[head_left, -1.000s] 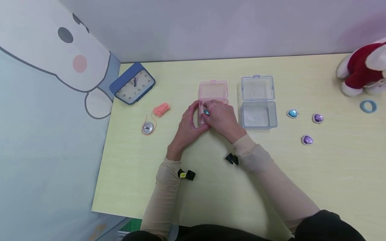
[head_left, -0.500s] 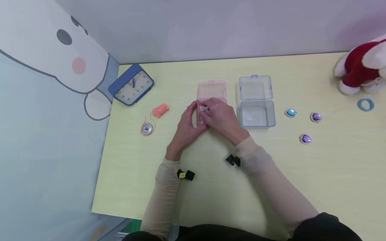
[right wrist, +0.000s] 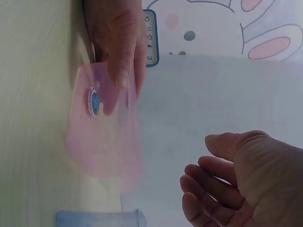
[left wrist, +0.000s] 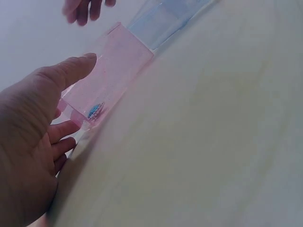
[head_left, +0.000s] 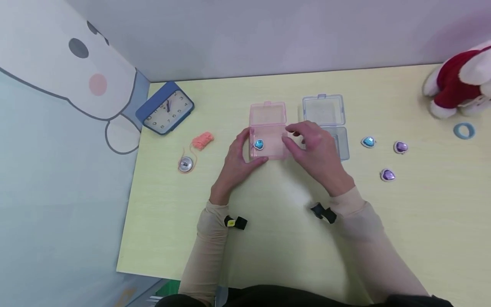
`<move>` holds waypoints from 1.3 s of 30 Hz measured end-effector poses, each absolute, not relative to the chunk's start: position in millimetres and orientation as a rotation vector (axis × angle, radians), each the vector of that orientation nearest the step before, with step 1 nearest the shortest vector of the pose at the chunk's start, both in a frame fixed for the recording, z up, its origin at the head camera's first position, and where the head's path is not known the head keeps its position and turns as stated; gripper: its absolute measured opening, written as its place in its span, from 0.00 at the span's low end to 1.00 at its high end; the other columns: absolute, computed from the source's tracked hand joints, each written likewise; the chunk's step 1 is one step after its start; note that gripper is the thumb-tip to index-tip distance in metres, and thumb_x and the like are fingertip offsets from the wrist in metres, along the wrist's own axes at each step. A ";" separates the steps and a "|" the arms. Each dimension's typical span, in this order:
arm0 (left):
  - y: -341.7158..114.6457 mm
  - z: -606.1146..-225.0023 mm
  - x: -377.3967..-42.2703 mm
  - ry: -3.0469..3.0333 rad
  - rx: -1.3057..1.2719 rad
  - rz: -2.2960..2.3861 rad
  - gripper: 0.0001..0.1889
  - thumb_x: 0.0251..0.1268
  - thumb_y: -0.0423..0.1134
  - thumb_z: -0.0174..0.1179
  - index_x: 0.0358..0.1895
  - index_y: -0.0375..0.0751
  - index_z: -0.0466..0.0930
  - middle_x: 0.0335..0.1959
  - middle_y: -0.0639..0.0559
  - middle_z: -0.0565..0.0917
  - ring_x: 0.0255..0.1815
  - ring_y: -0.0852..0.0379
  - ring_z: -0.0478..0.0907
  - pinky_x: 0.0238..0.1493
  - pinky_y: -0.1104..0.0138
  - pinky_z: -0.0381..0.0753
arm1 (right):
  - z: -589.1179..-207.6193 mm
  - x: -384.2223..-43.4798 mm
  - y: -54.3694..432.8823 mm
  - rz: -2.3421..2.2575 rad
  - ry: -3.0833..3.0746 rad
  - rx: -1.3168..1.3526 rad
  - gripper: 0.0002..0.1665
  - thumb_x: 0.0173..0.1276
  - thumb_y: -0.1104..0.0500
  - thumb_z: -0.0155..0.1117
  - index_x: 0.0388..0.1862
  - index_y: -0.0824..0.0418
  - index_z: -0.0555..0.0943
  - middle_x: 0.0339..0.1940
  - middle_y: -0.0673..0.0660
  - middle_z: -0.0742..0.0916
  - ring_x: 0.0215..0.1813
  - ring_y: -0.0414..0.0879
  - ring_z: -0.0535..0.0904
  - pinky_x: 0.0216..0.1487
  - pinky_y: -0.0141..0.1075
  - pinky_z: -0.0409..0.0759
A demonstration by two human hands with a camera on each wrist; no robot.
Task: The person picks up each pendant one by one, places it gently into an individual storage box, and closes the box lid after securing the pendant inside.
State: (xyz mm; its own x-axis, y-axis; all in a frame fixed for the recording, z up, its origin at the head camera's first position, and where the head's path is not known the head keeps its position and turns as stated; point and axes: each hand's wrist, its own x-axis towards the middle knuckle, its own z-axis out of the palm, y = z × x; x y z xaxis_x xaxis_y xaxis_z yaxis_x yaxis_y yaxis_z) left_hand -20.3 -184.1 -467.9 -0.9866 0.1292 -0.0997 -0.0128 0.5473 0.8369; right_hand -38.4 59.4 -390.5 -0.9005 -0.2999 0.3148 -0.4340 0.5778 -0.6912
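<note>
A small clear pink plastic box (head_left: 273, 145) stands with its lid (head_left: 268, 114) tipped back. Inside, at the left end, lies a blue heart-shaped gem (head_left: 259, 144) with a pale beaded rim. My left hand (head_left: 238, 161) holds the box at its left end, thumb along the front and fingers around the far side. My right hand (head_left: 316, 151) hovers over the box's right end, partly covering a clear blue box (head_left: 340, 140). Its fingers are loosely bent with nothing between them, as the right wrist view shows my right hand (right wrist: 236, 184) apart from the pink box.
To the right lie another blue gem (head_left: 368, 142), a purple gem (head_left: 401, 147) and a second purple gem (head_left: 387, 175). Beyond them are a blue ring (head_left: 464, 131) and a plush toy (head_left: 456, 83). On the left are coral yarn (head_left: 202, 140), a metal disc (head_left: 186, 164) and a clock (head_left: 166, 108).
My right hand has let go of the blue gem inside the pink box and drawn back to the right. My left hand stays at the box.
</note>
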 end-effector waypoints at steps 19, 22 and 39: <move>-184.4 -468.7 -18.0 2.608 0.109 1.476 0.50 0.61 0.60 0.72 0.84 0.64 0.55 0.82 0.62 0.64 0.82 0.51 0.57 0.78 0.40 0.56 | -423.7 -6.5 181.0 1.166 -2.437 0.001 0.11 0.70 0.69 0.72 0.49 0.71 0.89 0.43 0.67 0.91 0.41 0.26 0.78 0.46 0.20 0.70; -184.7 -468.7 -18.6 2.610 0.121 1.479 0.50 0.61 0.60 0.72 0.84 0.64 0.55 0.82 0.61 0.64 0.82 0.51 0.58 0.78 0.40 0.57 | -428.2 -4.1 193.3 1.174 -2.499 -0.121 0.14 0.71 0.65 0.72 0.53 0.68 0.88 0.47 0.65 0.91 0.42 0.21 0.75 0.45 0.21 0.70; -184.7 -468.9 -20.9 2.618 0.146 1.483 0.50 0.61 0.58 0.73 0.84 0.61 0.56 0.82 0.59 0.65 0.82 0.50 0.58 0.78 0.39 0.57 | -444.4 -17.7 210.3 1.084 -2.833 -0.284 0.28 0.72 0.62 0.71 0.67 0.72 0.79 0.65 0.73 0.82 0.72 0.67 0.67 0.76 0.57 0.62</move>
